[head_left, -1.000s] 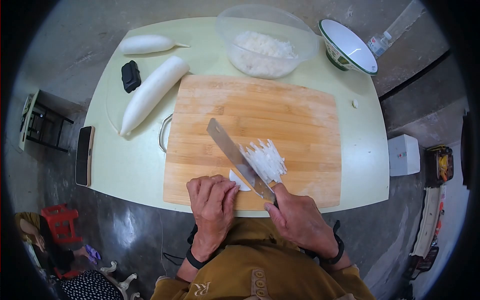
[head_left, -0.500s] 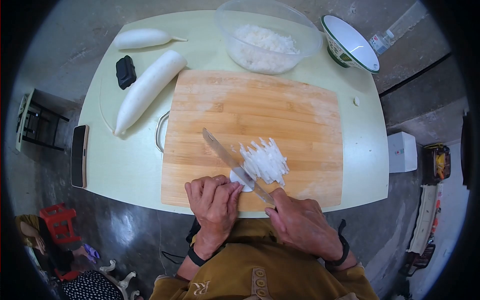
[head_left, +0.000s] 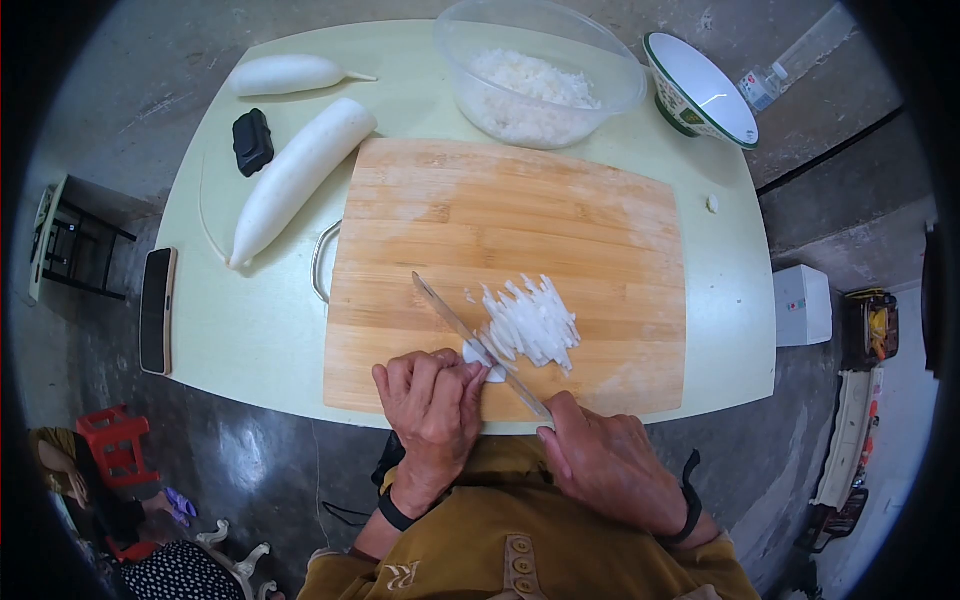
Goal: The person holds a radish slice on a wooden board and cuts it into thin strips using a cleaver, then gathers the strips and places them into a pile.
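On a wooden cutting board (head_left: 450, 220), my left hand (head_left: 432, 400) has its fingers curled onto a small white piece of radish (head_left: 496, 374), holding it down near the front edge. My right hand (head_left: 612, 455) is wrapped round the handle of a kitchen knife (head_left: 450, 316), whose handle is mostly hidden by the fingers. The blade slants to the upper left and crosses the radish piece beside my left fingertips. Just right of the blade lies a heap of white radish strips (head_left: 535, 322).
Left of the board are a large white radish (head_left: 300, 185), a smaller radish (head_left: 288, 76), a black case (head_left: 252, 142) and a phone (head_left: 157, 312). Behind it stand a clear bowl (head_left: 620, 85) of shredded radish and a green-rimmed bowl (head_left: 705, 85). A seated person (head_left: 75, 475) is at lower left.
The knife blade has shifted slightly, its tip now lower and a little to the right. My right hand has dropped slightly and moved closer to me. My left hand stays on the radish piece.
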The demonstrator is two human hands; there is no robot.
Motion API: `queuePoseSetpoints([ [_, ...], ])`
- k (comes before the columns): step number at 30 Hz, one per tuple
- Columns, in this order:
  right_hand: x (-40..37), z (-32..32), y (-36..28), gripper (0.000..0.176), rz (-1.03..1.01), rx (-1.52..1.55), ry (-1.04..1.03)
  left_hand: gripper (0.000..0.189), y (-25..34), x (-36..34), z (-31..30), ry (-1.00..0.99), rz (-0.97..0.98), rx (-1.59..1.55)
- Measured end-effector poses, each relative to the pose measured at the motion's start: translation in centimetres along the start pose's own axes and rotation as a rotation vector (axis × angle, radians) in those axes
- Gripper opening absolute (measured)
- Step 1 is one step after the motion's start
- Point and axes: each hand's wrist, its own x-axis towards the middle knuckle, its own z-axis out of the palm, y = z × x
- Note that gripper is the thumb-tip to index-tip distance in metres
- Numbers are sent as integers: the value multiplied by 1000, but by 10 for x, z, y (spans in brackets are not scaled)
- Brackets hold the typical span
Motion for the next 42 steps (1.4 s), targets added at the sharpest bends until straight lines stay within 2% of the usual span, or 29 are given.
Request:
queuePoseSetpoints([
  [8,32,8,-4,24,-53,-5,-12,15,0,-1,2,5,-16,-17],
  [12,42,13,-2,22,-28,-43,5,15,0,-3,2,16,-21,-3],
  [18,33,7,8,18,-31,136,108,15,-1,-5,4,31,-20,18],
  [23,23,-1,4,19,12,112,-7,15,-1,-5,5,32,-23,31],
  [30,14,1,1,19,12,89,-23,14,-1,-6,6,33,-24,47],
  [35,-2,-4,-3,22,95,49,-94,15,-1,-5,5,21,-21,44],
  [42,19,4,-5,19,58,71,-39,15,1,-4,4,23,-19,23],
])
